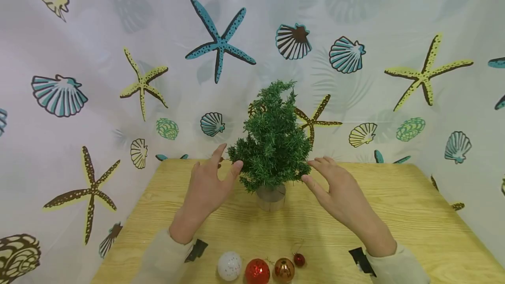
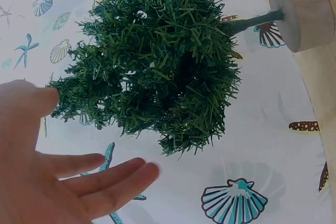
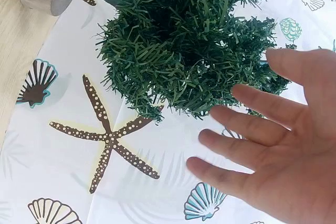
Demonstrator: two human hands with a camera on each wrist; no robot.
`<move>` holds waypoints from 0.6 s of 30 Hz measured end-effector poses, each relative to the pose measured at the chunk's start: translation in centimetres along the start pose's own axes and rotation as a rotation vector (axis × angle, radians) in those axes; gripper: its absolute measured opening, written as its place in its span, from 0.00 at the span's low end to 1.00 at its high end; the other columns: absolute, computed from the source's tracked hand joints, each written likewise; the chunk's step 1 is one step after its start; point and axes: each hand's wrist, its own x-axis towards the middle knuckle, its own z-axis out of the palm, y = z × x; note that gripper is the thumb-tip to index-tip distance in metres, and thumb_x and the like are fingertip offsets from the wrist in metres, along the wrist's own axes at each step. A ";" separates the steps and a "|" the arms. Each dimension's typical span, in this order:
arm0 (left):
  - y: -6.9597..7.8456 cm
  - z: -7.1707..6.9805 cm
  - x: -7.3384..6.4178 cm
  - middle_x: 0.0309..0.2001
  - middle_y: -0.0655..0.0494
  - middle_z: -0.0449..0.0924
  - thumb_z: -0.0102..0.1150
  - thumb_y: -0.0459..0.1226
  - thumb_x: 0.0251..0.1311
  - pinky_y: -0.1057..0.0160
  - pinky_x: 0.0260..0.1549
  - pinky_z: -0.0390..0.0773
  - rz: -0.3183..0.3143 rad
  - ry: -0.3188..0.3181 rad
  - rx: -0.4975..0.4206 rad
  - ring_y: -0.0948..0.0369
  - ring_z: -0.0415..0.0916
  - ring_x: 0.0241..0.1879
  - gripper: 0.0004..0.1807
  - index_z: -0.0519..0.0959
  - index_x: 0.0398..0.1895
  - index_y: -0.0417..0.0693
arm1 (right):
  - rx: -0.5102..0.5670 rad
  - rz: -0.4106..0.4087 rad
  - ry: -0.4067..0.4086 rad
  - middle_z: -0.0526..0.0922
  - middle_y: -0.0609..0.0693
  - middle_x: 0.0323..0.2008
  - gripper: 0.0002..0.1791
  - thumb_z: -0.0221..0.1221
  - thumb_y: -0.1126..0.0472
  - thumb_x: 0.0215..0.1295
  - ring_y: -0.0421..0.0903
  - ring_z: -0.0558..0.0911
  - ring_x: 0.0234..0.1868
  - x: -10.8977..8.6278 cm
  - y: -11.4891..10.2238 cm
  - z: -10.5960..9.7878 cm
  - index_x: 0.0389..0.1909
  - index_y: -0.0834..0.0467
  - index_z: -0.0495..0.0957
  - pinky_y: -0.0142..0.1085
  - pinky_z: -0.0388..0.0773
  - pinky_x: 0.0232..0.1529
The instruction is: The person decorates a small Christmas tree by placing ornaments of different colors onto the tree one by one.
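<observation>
A small artificial Christmas tree (image 1: 272,139) stands upright on a round wooden base (image 1: 271,197) near the back of the table. My left hand (image 1: 209,185) is at the tree's left side, its fingers spread and its thumb tip close to the lower branches. On the other side my right hand (image 1: 339,192) has its fingertips right at the branches, with the palm facing the tree. Both wrist views show extended fingers around the foliage and nothing gripped. A thin green trunk (image 2: 249,23) joins the foliage to the base.
In front of the tree lie a white speckled ball (image 1: 229,266), a red ball (image 1: 257,271), a copper-coloured ball (image 1: 284,270) and a tiny red ball (image 1: 299,260). A white curtain (image 1: 252,25) printed with shells and starfish surrounds the wooden table (image 1: 394,214).
</observation>
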 end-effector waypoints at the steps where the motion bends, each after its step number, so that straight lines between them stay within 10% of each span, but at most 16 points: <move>1: 0.0 0.1 0.2 0.59 0.39 0.85 0.56 0.61 0.74 0.25 0.71 0.59 0.015 0.051 -0.031 0.41 0.83 0.59 0.41 0.65 0.82 0.51 | 0.011 -0.024 0.043 0.80 0.66 0.66 0.24 0.61 0.53 0.78 0.68 0.72 0.74 0.0 0.0 0.0 0.66 0.63 0.80 0.68 0.71 0.68; 6: 0.1 0.7 1.0 0.69 0.42 0.78 0.62 0.56 0.71 0.32 0.67 0.70 0.100 0.156 -0.108 0.41 0.76 0.68 0.38 0.69 0.79 0.51 | 0.037 -0.140 0.229 0.89 0.61 0.51 0.11 0.68 0.64 0.70 0.65 0.84 0.62 -0.2 0.3 0.3 0.50 0.62 0.88 0.65 0.82 0.56; 18: 0.7 2.2 2.1 0.81 0.41 0.60 0.64 0.60 0.69 0.28 0.71 0.64 0.024 0.015 -0.264 0.38 0.59 0.80 0.48 0.57 0.85 0.55 | 0.080 -0.153 0.285 0.91 0.56 0.48 0.17 0.69 0.68 0.68 0.52 0.90 0.44 -1.6 0.5 1.7 0.56 0.63 0.85 0.49 0.87 0.38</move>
